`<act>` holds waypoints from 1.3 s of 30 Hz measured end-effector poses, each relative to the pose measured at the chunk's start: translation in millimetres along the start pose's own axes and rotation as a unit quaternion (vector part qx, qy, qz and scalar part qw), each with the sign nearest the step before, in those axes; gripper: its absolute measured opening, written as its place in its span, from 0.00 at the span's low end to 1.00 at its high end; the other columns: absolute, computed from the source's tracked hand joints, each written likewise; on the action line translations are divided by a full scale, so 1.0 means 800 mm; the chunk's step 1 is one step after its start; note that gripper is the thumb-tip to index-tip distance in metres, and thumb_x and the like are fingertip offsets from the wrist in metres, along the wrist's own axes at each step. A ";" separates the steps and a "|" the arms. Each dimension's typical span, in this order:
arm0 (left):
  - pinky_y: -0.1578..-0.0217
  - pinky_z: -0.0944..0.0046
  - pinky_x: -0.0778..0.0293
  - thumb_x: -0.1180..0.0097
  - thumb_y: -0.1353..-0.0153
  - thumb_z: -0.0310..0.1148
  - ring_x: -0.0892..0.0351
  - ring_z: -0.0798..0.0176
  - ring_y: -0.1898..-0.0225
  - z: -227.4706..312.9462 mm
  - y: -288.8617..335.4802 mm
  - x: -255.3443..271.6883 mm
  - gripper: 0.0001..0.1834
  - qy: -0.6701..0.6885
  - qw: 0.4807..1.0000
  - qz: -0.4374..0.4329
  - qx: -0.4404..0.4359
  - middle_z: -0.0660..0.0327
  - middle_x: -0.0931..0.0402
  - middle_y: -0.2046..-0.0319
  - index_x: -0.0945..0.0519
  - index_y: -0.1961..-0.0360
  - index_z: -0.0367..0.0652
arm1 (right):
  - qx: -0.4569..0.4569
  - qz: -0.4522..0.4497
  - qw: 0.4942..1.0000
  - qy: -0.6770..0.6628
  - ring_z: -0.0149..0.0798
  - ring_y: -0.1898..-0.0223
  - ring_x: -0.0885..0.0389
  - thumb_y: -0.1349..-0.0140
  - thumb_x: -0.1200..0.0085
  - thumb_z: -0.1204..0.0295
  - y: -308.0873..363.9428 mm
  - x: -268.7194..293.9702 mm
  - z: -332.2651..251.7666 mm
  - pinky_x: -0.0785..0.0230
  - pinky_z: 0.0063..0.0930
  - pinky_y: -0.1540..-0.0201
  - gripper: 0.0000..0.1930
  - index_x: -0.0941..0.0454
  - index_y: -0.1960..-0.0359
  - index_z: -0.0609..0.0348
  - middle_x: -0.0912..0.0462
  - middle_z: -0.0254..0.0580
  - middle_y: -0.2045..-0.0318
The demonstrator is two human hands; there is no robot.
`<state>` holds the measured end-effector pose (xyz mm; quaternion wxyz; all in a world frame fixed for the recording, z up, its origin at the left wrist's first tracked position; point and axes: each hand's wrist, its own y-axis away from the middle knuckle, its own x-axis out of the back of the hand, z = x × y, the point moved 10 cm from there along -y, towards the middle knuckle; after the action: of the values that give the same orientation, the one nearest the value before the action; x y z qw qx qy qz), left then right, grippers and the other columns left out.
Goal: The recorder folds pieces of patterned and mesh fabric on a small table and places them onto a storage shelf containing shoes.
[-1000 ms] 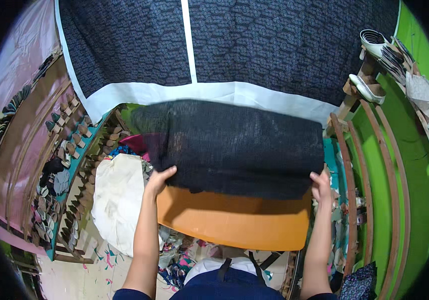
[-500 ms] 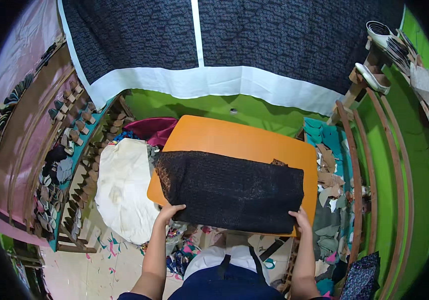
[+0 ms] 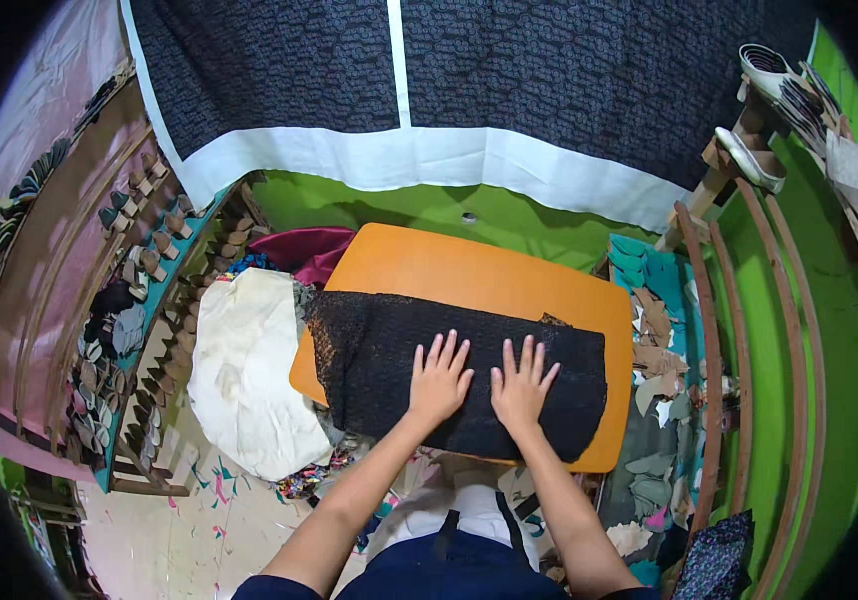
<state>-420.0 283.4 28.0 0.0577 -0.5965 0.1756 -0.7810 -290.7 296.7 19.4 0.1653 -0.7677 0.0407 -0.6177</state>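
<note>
A folded piece of black lace fabric (image 3: 379, 350) lies across the near part of an orange tabletop (image 3: 429, 270). Its left end is a thinner, see-through layer that hangs past the table's left edge. My left hand (image 3: 439, 383) rests flat on the middle of the lace with its fingers spread. Just right of it, my right hand (image 3: 521, 388) also lies flat on the cloth, fingers stretched away from me. Neither hand grips anything.
Left of the table sits a large cream cloth bundle (image 3: 249, 375). Wooden racks of shoe lasts (image 3: 164, 340) stand farther left. On the right, cut scraps (image 3: 654, 460) lie beside wooden rails (image 3: 714, 380). A dark patterned curtain (image 3: 549, 80) hangs behind the table.
Both hands have let go of the lace's near corners and moved inward onto its middle, lying flat. The fabric's near edge now sits slightly higher on the table.
</note>
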 end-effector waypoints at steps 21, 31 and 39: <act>0.40 0.47 0.54 0.54 0.44 0.49 0.48 0.57 0.37 -0.016 -0.002 -0.116 0.29 -0.062 0.988 -0.113 0.084 0.59 0.45 0.38 0.38 0.40 0.55 | 0.109 -0.147 0.982 -0.057 0.52 0.35 0.53 0.41 0.58 0.57 -0.049 -0.120 0.025 0.65 0.63 0.40 0.26 0.39 0.40 0.48 0.49 0.51 0.37; 0.42 0.40 0.55 0.48 0.47 0.46 0.51 0.45 0.37 -0.012 0.061 -0.071 0.32 -0.035 0.971 -0.073 0.224 0.49 0.48 0.39 0.37 0.42 0.48 | 0.201 -0.182 0.959 -0.076 0.53 0.35 0.54 0.39 0.61 0.54 -0.097 -0.150 -0.004 0.68 0.63 0.40 0.28 0.44 0.38 0.48 0.49 0.53 0.37; 0.38 0.47 0.62 0.40 0.54 0.51 0.63 0.36 0.37 -0.039 0.211 -0.070 0.54 0.095 0.739 0.079 0.662 0.37 0.60 0.38 0.57 0.38 0.28 | 0.198 -0.148 0.967 -0.054 0.55 0.36 0.53 0.41 0.58 0.52 -0.085 -0.164 0.010 0.64 0.58 0.38 0.29 0.42 0.39 0.47 0.48 0.57 0.38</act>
<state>-454.3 149.3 -88.3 0.4824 -0.3147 -0.3350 -0.7457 -323.5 397.6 -84.2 0.2227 -0.7495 -0.2060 -0.5884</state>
